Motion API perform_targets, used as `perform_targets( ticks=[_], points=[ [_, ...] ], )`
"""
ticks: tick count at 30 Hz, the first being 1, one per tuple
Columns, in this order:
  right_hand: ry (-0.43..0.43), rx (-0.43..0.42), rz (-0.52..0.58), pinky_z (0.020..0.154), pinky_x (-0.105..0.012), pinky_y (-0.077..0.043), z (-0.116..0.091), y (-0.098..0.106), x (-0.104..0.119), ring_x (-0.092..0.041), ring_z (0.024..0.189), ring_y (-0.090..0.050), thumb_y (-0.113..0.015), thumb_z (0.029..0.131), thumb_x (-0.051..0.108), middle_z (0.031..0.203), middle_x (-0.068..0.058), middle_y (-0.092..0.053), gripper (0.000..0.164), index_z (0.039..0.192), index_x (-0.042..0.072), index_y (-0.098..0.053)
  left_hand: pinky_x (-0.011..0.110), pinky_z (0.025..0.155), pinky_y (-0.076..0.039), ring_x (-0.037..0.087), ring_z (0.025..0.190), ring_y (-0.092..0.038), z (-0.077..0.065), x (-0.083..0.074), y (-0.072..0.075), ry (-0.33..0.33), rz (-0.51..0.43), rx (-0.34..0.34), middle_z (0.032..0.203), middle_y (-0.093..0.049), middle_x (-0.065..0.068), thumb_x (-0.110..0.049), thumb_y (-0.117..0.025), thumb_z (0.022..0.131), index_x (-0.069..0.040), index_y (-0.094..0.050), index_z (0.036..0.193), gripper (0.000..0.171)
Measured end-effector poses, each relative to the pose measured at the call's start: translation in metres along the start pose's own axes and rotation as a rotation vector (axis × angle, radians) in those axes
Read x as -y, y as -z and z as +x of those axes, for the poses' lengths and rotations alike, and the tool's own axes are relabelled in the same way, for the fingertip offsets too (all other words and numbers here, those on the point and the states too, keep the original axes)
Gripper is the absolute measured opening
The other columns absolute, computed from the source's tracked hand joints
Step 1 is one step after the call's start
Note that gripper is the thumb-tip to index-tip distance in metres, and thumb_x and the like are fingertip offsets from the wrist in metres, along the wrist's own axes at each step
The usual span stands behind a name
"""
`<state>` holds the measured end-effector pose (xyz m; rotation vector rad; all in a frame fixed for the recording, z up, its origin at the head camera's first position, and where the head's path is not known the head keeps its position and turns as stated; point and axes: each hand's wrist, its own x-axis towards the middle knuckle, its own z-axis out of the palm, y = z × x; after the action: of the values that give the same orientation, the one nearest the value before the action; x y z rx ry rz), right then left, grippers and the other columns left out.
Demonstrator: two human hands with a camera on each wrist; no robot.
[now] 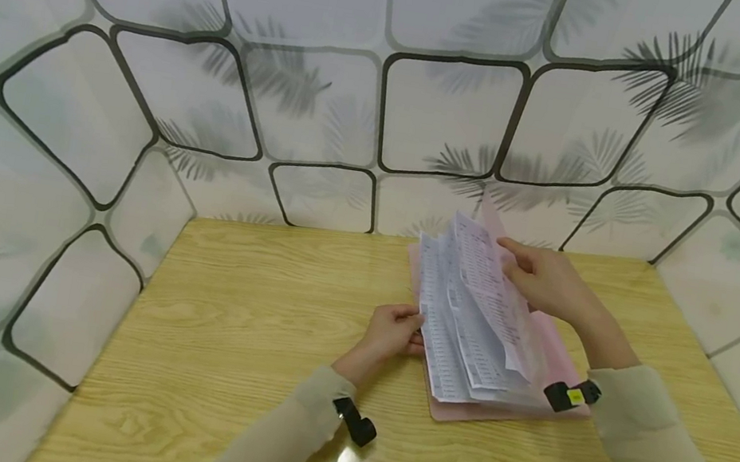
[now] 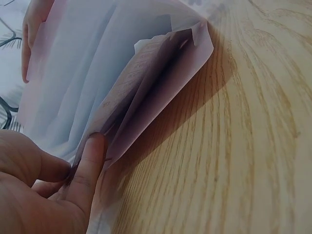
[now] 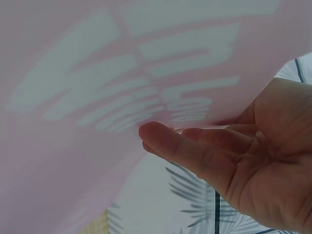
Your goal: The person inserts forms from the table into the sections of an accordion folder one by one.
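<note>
A pink-covered booklet (image 1: 468, 414) lies spread on the table, its printed white sheets (image 1: 441, 355) fanned and partly raised. My left hand (image 1: 392, 330) pinches the left edge of the lower sheets. In the left wrist view, the thumb and index finger of the left hand (image 2: 63, 187) meet at that edge, with the pink cover (image 2: 168, 109) bowed beyond them. My right hand (image 1: 547, 279) holds the lifted sheets and pink cover near the upper right edge. Close in the right wrist view, the thumb of the right hand (image 3: 234, 158) presses on a pink cover (image 3: 53, 161) with pale markings.
The wood-grain table (image 1: 235, 347) extends to the left and in front of the booklet. A patterned wall covering (image 1: 329, 120) with dark outlines and leaf prints stands behind and on both sides. Each wrist wears a black strap with a small device.
</note>
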<state>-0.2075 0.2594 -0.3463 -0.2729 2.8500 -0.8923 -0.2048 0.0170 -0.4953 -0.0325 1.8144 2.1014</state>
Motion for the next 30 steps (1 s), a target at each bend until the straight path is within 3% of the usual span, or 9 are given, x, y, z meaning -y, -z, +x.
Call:
perform_targets(
  ticks=[3,17,20,26,30],
  points=[
    [0.003,0.0,0.001,0.057,-0.036,-0.059,0.0,0.0,-0.001,-0.015,0.056,-0.053,-0.051,0.109,0.021,0.074,0.0,-0.042,0.057,0.163,0.007,-0.038,0.03,0.063,-0.064,0.01,0.06,-0.068,0.001,0.0,-0.002,0.006,-0.001,0.0,0.1,-0.076,0.03,0.002,-0.055,0.104,0.013,-0.065,0.132,0.032],
    [-0.009,-0.013,0.018,0.055,-0.032,-0.057,-0.001,-0.001,0.003,-0.016,0.057,-0.052,-0.051,0.108,0.019,0.08,-0.005,-0.052,0.057,0.162,0.007,-0.039,0.033,0.066,-0.066,0.011,0.061,-0.069,0.002,-0.003,-0.011,0.027,0.0,0.024,0.105,-0.076,0.032,0.002,-0.055,0.105,0.011,-0.066,0.132,0.03],
    [-0.011,-0.017,0.015,0.054,-0.031,-0.056,0.0,-0.001,0.003,-0.016,0.056,-0.051,-0.051,0.108,0.018,0.077,-0.004,-0.047,0.057,0.162,0.007,-0.04,0.033,0.065,-0.066,0.011,0.061,-0.07,0.003,-0.004,-0.012,0.029,-0.01,0.032,0.103,-0.076,0.031,0.002,-0.055,0.105,0.012,-0.067,0.131,0.03],
    [-0.015,-0.019,0.016,0.054,-0.031,-0.056,0.0,-0.002,0.003,-0.016,0.056,-0.05,-0.05,0.108,0.018,0.084,-0.008,-0.056,0.057,0.162,0.007,-0.04,0.035,0.065,-0.066,0.011,0.06,-0.069,0.004,-0.003,-0.016,0.006,-0.028,0.016,0.101,-0.076,0.031,0.004,-0.054,0.105,0.014,-0.066,0.129,0.029],
    [-0.019,-0.019,0.023,0.054,-0.031,-0.055,0.0,-0.002,0.004,-0.016,0.056,-0.051,-0.05,0.108,0.018,0.085,-0.01,-0.056,0.057,0.163,0.007,-0.039,0.035,0.065,-0.066,0.011,0.06,-0.069,0.005,0.0,-0.02,0.003,-0.054,0.002,0.092,-0.077,0.023,0.002,-0.052,0.107,0.014,-0.067,0.126,0.027]
  ],
)
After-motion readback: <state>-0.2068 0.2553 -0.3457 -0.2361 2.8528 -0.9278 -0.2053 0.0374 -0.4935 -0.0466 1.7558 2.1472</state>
